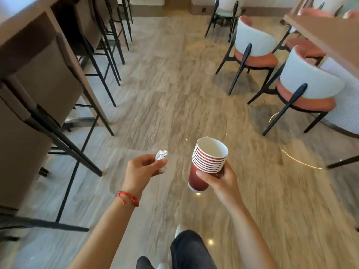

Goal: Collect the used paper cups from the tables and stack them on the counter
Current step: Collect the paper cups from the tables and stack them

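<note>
Head view looks down at a wood floor [165, 105]. Left of the stack of cups stands a long high table [29, 26] with brown bar stools [48, 78] tucked under it; how many I cannot tell. Right of the stack sit three white chairs [308, 80] with orange seats. The right hand [219, 178] curls round the stack of red paper cups [207, 164], about eight, tilted. Left of the stack, the left hand [142, 169] pinches one crumpled white napkin [161, 158]. One red string bracelet [129, 198] circles that wrist.
</note>
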Demonstrator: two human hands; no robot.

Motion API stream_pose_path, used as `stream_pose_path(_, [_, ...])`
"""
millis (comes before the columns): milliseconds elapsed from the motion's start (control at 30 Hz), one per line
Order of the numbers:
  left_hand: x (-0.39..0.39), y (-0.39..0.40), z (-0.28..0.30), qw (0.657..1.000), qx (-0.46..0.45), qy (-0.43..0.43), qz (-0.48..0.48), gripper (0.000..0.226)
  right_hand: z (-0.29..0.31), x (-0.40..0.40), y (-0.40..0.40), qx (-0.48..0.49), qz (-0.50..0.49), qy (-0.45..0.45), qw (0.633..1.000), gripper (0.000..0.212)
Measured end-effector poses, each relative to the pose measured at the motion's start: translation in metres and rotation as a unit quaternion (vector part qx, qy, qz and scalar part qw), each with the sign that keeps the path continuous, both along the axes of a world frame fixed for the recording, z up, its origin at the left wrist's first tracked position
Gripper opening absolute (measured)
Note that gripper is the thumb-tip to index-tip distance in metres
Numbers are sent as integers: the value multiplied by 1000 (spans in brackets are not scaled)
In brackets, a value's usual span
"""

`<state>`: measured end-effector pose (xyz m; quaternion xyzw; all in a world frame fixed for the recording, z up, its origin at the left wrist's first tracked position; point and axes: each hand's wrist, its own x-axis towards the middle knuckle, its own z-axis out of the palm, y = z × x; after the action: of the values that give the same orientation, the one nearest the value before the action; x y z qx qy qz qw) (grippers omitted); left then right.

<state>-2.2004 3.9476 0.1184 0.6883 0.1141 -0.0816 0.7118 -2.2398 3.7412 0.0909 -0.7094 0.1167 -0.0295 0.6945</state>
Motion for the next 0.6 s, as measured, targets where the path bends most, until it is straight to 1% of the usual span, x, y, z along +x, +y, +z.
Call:
stream_pose_path(200, [151,-27,-5,1000,14,-5,9,10,5,153,-29,7,0,-17,1000,61])
stream_pose_path(267, [205,-37,-7,1000,22,-9,14,11,4,210,-41,7,12,-27,1000,60])
stream_pose_path(367, [276,-50,1,999,36,-17,20,14,13,289,-54,3,19,-27,999,53])
stream_pose_path(467, [345,-56,10,999,36,-23,26,11,22,364,-62,-3,31,-23,999,54])
stream_pose_path(600, [428,-59,7,999,25,-12,36,11,18,457,-62,-10,49,-13,999,59])
